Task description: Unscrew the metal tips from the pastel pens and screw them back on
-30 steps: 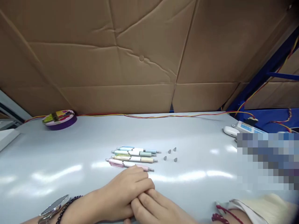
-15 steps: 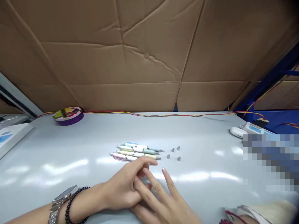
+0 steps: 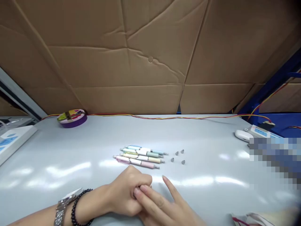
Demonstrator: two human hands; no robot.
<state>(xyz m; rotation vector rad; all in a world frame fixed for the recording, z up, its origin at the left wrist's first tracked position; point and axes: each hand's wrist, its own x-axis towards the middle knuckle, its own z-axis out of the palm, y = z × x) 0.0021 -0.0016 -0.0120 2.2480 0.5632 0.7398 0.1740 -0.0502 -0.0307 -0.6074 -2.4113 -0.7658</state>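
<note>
My left hand (image 3: 130, 191), with a metal watch (image 3: 60, 212) and a black bead bracelet (image 3: 76, 207) on its wrist, is closed in a fist near the front of the table. My right hand (image 3: 166, 207) meets it, two stretched fingers lying against the curled fingers and the little finger apart. Whatever the fist may enclose is hidden. Beyond the hands lie several pens side by side: a pink pen (image 3: 136, 162), a yellow pen (image 3: 142, 158), a green pen (image 3: 142, 153) and a blue pen (image 3: 147, 150). Several small grey cone tips (image 3: 176, 153) lie to their right.
A round purple box (image 3: 72, 118) stands at the back left. Red and yellow wires (image 3: 145, 118) run along the back edge before a cardboard wall (image 3: 117, 69). Power strips (image 3: 14, 141) lie at both sides, with a white rounded object (image 3: 243, 136) at right.
My left fingers have curled into a tighter fist, and my right fingers have come together against it. Both hands are slightly lower, uncovering the pink pen. The view has shifted slightly.
</note>
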